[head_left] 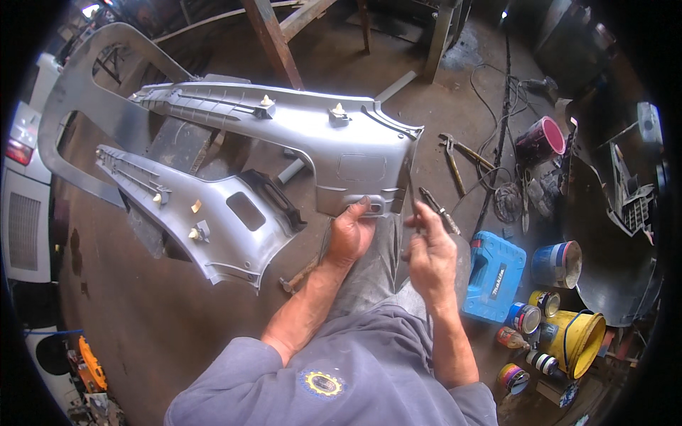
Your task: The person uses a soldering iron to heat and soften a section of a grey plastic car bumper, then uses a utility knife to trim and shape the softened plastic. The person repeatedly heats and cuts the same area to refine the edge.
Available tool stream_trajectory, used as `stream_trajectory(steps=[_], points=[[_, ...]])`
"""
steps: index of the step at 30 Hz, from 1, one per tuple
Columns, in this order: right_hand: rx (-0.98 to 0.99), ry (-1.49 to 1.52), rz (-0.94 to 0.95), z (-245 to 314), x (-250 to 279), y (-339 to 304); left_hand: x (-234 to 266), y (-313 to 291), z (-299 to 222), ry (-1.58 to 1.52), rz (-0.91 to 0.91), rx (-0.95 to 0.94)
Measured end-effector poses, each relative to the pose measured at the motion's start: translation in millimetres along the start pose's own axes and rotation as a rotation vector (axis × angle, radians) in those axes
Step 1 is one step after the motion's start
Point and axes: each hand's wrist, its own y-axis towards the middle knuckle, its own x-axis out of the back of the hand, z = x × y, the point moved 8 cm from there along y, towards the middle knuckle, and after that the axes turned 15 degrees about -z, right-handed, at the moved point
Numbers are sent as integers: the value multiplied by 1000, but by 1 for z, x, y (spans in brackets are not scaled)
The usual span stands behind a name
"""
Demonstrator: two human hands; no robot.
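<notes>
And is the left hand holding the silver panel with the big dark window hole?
No, the left hand holds the bottom edge of the other, larger silver panel.

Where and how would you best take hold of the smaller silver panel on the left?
Grip the smaller silver panel by its wide end, probably from the person's side, pinching the rim. That end lies nearest, its edge looks thin, and the narrow end points away. The white clips standing up from its face are best avoided.

A blue case (491, 280) lies near a yellow bucket (578, 335), a pink-lined bucket (541, 140) farther off.
</notes>
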Motion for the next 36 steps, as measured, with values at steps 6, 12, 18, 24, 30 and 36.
stream_trajectory(steps=[6, 12, 18, 24, 30, 36], points=[[-20, -281, 91, 7, -22, -8, -1, 3, 4, -226, 129, 119], [29, -83, 30, 10, -32, 4, -9, -9, -8, -213, 155, 104], [-42, -98, 96, 14, -40, 4, -11, -15, -10, 115, 71, -95], [-60, -251, 156, 15, -47, 8, -8, -12, -13, 89, 6, -76], [-6, -314, 258, 16, -52, 29, 8, -4, -6, 142, 7, -36], [-46, -206, 273, 6, -58, 34, 9, -9, -19, 686, -9, -356]])
